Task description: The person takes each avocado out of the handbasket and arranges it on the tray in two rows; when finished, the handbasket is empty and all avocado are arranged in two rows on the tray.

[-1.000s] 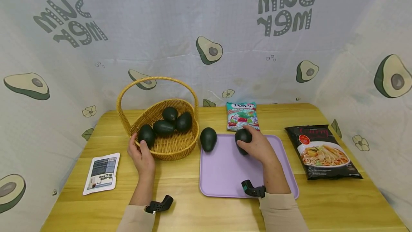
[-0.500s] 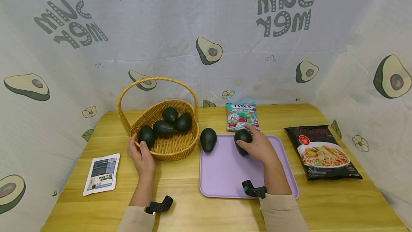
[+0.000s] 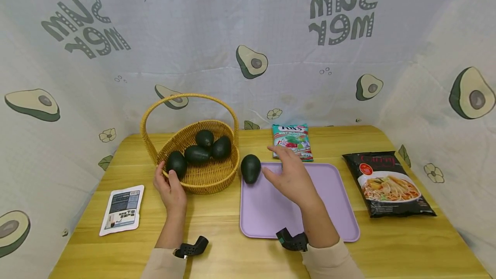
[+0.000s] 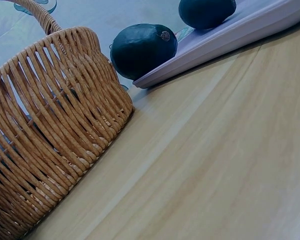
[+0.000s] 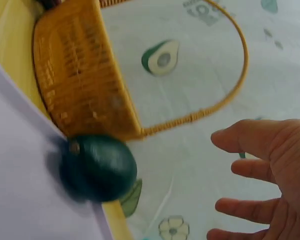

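Observation:
In the head view my left hand point(image 3: 170, 190) grips the near left rim of the yellow wicker basket point(image 3: 211, 184), its fingertips beside a dark green avocado point(image 3: 176, 165) inside. Several avocados lie in that basket. My right hand point(image 3: 292, 180) hovers over the lilac tray point(image 3: 267, 214), fingers spread and holding nothing. Just left of its thumb, another avocado point(image 3: 250, 168) sits on the tray's far left corner; the right wrist view shows this avocado point(image 5: 98, 167) apart from the hand. A second tray avocado point(image 4: 206, 12) appears in the left wrist view; my right hand hides it in the head view.
Behind the tray lies a green candy bag point(image 3: 290, 134). A black noodle packet point(image 3: 387, 184) lies right of the tray, and a white pouch point(image 3: 122, 210) left of the basket. A patterned cloth point(image 3: 248, 20) hangs behind the wooden table point(image 3: 217, 236).
My right hand has let go of the avocado on the tray, opened, and moved left toward the other tray avocado. My left hand has stayed at the basket rim.

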The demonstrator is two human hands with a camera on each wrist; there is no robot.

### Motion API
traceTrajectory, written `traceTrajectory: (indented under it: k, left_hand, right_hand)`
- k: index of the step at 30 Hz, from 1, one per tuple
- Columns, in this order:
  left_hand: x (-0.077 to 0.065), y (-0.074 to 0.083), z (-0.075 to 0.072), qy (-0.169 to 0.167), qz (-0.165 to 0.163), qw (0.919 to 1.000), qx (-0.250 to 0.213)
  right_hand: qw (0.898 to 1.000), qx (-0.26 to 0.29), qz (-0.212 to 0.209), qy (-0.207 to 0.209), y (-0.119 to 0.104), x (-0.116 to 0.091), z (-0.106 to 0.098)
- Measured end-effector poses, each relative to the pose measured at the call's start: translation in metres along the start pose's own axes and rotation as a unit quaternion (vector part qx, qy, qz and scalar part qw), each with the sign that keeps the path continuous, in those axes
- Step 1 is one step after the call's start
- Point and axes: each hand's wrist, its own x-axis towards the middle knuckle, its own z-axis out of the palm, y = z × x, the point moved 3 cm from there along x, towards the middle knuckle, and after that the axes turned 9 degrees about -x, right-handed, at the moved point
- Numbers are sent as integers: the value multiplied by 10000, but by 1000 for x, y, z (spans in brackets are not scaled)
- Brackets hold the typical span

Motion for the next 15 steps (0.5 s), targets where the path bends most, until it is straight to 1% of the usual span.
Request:
traceTrajectory:
  k: [4, 9, 15]
  left_hand:
    - [0, 1, 0, -4, -23, 10000, 32]
    - [-1, 2, 1, -2, -102, 9999, -26]
    - [-1, 1, 1, 53, -126, 9999, 8]
  right_hand:
    - [9992, 156, -375, 21, -20, -4, 8]
    - [9966, 150, -805, -9, -40, -6, 21]
    - [9925, 309, -1142, -306, -65, -7, 40]
